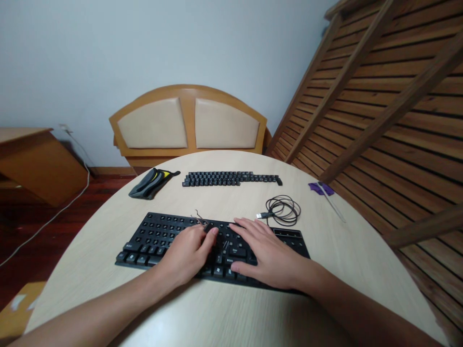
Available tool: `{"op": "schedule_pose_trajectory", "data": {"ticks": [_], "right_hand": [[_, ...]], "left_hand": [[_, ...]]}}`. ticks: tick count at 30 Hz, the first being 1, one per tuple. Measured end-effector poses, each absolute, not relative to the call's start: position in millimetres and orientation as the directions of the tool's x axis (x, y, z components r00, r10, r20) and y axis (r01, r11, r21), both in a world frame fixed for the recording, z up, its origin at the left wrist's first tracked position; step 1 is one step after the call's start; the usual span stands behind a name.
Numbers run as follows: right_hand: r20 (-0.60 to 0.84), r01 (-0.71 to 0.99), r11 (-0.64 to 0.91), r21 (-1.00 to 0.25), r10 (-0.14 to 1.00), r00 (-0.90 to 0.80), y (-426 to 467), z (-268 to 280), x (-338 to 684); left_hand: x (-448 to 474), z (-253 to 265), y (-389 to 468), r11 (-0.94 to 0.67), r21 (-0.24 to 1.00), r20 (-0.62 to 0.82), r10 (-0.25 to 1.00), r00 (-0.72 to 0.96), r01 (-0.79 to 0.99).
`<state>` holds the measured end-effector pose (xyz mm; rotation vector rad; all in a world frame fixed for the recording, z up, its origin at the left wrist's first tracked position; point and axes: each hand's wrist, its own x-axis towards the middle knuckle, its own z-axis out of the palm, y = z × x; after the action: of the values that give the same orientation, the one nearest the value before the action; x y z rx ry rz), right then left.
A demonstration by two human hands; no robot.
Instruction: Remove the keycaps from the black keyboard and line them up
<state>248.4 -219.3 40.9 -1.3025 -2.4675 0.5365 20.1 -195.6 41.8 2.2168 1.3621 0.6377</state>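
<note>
Keyboard (156, 232) lies beneath the left fingers (208, 241) and spread right fingers (249, 228).

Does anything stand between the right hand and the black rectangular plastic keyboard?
Nothing visible does: the spread right hand lies over the right part of the keyboard. The coil of thin black cable lies past the far edge, out of the way. What is under the hand is hidden.
</note>
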Motion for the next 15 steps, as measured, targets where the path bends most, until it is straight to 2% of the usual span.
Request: {"op": "schedule_pose_trajectory", "data": {"ticks": [6, 15], "right_hand": [[0.157, 0.695, 0.571, -0.436, 0.809, -0.567, -218.5, 40.7, 241.6], [0.208, 0.684, 0.626, -0.375, 0.776, -0.596, -220.5, 41.5, 239.6]], "left_hand": [[17.3, 46.9, -197.7, -0.421, 0.585, 0.162, 0.898, 0.408, 0.693], [18.1, 49.7, -200.5, -0.433, 0.674, 0.185, 0.883, 0.431, 0.598]]}}
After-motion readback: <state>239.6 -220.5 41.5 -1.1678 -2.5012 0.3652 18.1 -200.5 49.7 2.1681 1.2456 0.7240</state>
